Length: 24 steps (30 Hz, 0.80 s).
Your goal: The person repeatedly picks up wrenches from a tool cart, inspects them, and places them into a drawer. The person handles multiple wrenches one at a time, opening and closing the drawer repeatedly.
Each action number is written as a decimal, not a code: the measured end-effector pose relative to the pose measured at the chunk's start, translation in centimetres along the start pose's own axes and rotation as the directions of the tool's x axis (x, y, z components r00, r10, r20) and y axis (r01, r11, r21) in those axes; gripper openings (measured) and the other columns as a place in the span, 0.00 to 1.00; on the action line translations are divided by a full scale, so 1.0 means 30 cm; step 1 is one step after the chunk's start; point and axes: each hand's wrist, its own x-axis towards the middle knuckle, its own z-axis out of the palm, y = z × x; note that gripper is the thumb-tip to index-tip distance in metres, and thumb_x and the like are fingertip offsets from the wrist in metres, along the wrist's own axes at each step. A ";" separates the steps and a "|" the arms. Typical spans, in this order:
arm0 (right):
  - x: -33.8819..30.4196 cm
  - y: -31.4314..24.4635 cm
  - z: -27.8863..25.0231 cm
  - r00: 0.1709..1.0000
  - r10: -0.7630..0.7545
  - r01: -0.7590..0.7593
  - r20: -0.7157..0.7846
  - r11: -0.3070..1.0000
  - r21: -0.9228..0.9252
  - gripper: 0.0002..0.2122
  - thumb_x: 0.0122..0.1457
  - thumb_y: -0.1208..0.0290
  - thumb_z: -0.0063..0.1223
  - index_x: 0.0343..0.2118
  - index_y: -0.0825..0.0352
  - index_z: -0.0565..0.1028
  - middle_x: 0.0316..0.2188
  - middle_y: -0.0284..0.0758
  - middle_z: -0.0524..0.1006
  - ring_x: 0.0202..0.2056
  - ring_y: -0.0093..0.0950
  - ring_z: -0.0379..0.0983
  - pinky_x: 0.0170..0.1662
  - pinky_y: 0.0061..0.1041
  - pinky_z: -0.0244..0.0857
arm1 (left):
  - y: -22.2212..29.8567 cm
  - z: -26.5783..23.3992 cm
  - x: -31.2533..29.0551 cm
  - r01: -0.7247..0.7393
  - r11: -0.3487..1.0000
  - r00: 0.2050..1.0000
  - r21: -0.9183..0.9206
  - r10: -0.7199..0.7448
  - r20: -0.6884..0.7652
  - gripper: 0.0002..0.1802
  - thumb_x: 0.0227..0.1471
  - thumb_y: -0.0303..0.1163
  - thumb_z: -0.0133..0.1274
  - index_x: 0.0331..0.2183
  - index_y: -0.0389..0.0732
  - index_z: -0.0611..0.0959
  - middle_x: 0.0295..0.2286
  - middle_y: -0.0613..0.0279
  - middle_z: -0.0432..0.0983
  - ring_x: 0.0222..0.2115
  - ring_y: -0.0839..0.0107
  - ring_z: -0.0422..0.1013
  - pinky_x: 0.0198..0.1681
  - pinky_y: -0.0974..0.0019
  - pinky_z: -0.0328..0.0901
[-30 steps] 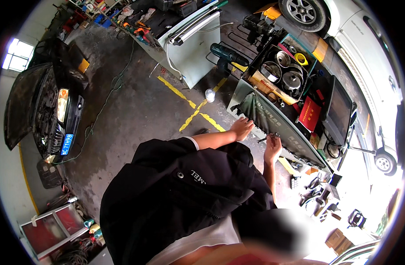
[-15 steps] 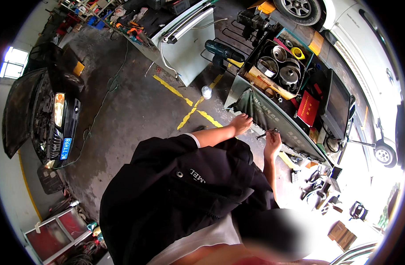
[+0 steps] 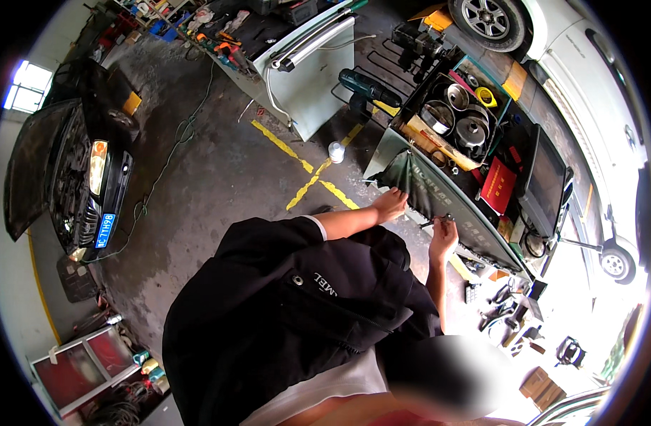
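A dark green cloth cover with pale print hangs down the near side of a workshop cart. My left hand is closed on its lower left edge, where the cloth bunches into folds. Further right along the same edge is my right hand, its fingers pinched around a small dark bar-shaped tool. The tool lies close to the cloth and points toward my left hand. Its exact kind is too small to make out, and my fingers hide part of it.
On the cart stand a box of round metal cups, a red booklet and a monitor. A cordless drill lies beyond. A white cup stands on the floor. A black car with its hood up is at left.
The whole view has shifted slightly. Both hands stay at nearly the same places along the cloth's edge, the right one still holding the small tool.
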 end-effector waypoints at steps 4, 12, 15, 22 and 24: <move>0.019 -0.005 -0.010 0.998 -0.051 0.050 -0.033 0.998 -0.026 0.06 0.58 0.76 0.55 0.37 0.71 0.75 0.30 0.31 0.78 0.33 0.17 0.71 0.39 0.19 0.65 | -0.003 0.042 -0.004 0.027 0.999 0.999 -0.040 -0.029 -0.042 0.09 0.48 0.34 0.49 0.22 0.44 0.80 0.26 0.61 0.69 0.25 0.65 0.70 0.35 0.59 0.61; 0.070 -0.001 -0.012 0.994 -0.105 0.098 -0.042 0.985 -0.144 0.09 0.56 0.69 0.58 0.31 0.70 0.75 0.22 0.38 0.76 0.26 0.23 0.70 0.34 0.25 0.66 | -0.035 0.031 -0.015 0.029 0.990 0.997 -0.136 -0.039 -0.072 0.09 0.49 0.36 0.47 0.25 0.44 0.79 0.24 0.62 0.77 0.30 0.65 0.73 0.38 0.58 0.63; 0.079 -0.026 -0.011 0.993 -0.115 0.106 -0.037 0.977 -0.187 0.09 0.55 0.68 0.58 0.31 0.70 0.75 0.23 0.38 0.77 0.25 0.24 0.73 0.33 0.25 0.66 | -0.028 0.007 -0.005 0.049 0.995 0.998 -0.091 -0.044 0.051 0.08 0.49 0.36 0.47 0.28 0.44 0.79 0.25 0.64 0.77 0.31 0.66 0.73 0.41 0.61 0.62; 0.111 -0.018 -0.043 0.994 -0.097 0.092 -0.050 0.991 -0.092 0.10 0.56 0.69 0.58 0.34 0.72 0.75 0.26 0.39 0.80 0.29 0.25 0.77 0.36 0.24 0.68 | -0.017 -0.036 0.012 0.047 0.989 0.999 -0.139 -0.045 0.014 0.07 0.48 0.34 0.49 0.26 0.44 0.80 0.22 0.63 0.78 0.30 0.65 0.74 0.39 0.61 0.63; 0.117 -0.032 -0.047 0.998 -0.060 0.059 -0.021 0.997 -0.044 0.11 0.56 0.70 0.58 0.39 0.72 0.75 0.30 0.39 0.81 0.32 0.24 0.78 0.38 0.23 0.69 | -0.018 -0.026 0.005 0.056 0.986 0.998 -0.160 -0.060 -0.023 0.07 0.47 0.34 0.49 0.26 0.44 0.80 0.22 0.63 0.77 0.30 0.65 0.74 0.39 0.61 0.64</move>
